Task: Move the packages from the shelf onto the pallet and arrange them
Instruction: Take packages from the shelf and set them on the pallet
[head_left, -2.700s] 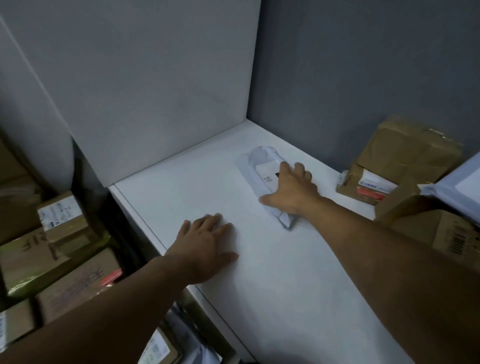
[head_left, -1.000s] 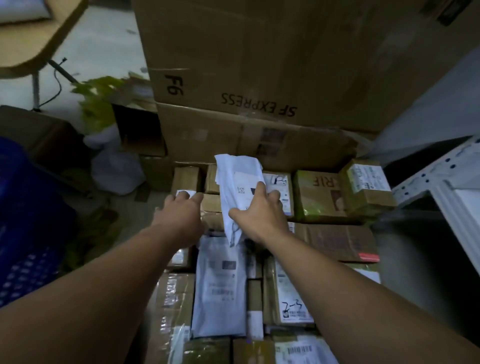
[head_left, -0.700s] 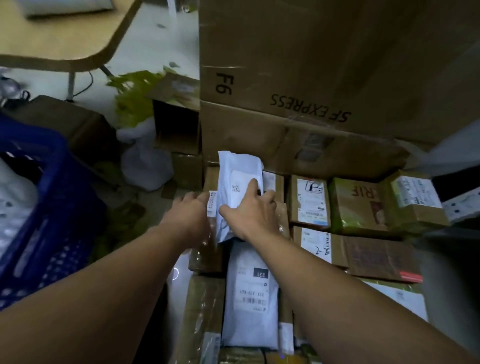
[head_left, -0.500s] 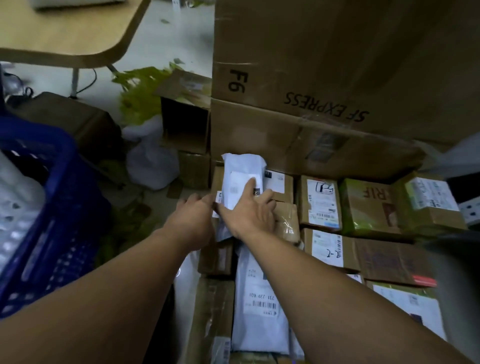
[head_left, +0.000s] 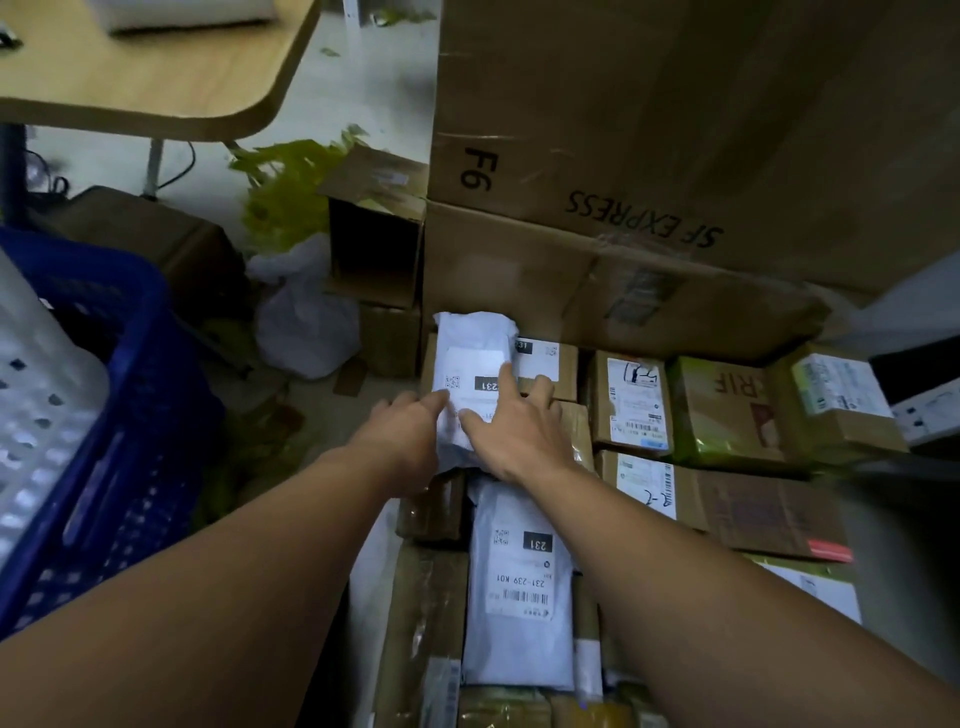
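Pallet, back row | your right hand (head_left: 519, 434), fingers spread, presses small white plastic mailer (head_left: 475, 358) level onto brown cardboard boxes (head_left: 551, 365) | loose left hand (head_left: 408, 434) squares its edge

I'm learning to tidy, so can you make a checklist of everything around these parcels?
Surface: covered by packed boxes.
Job's things: small white mailer lies on the boxes; long white mailer nearer.
Clutter: green leaves, white bag, open carton.
Grips: left grip touches the small mailer's edge; right grip presses it.
Cables: one dark cable under the table.
Surroundings: blue crate, SF Express carton.
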